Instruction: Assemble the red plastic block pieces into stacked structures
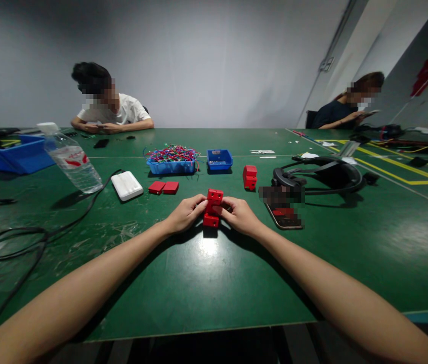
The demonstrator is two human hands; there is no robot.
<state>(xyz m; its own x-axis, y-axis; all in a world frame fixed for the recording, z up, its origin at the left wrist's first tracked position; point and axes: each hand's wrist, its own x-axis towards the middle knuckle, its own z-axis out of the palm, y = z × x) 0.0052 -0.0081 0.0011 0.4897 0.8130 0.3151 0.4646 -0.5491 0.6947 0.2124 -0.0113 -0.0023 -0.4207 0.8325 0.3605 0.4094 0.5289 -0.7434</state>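
Between my two hands a stack of small red plastic boxes [215, 195] stands upright on the green table [199, 283], small round holes showing in its near face. My left hand [186, 214] grips its left side, thumb toward me. From the right, the thumb and fingers of my right hand [241, 216] press on the middle of it. Fingertips behind the stack are hidden. Beyond my left hand lie two flat red boxes [163, 187], side by side. More red boxes [250, 177] stand together past my right hand.
Farther back are a blue tray [172, 167] heaped with coloured wires and a smaller blue tray [219, 165]. On the left stand a bottle [73, 161], a white case [126, 185] and a looped black cable [47, 235]. A phone [288, 218] and headset [320, 177] lie right. Two people sit opposite.
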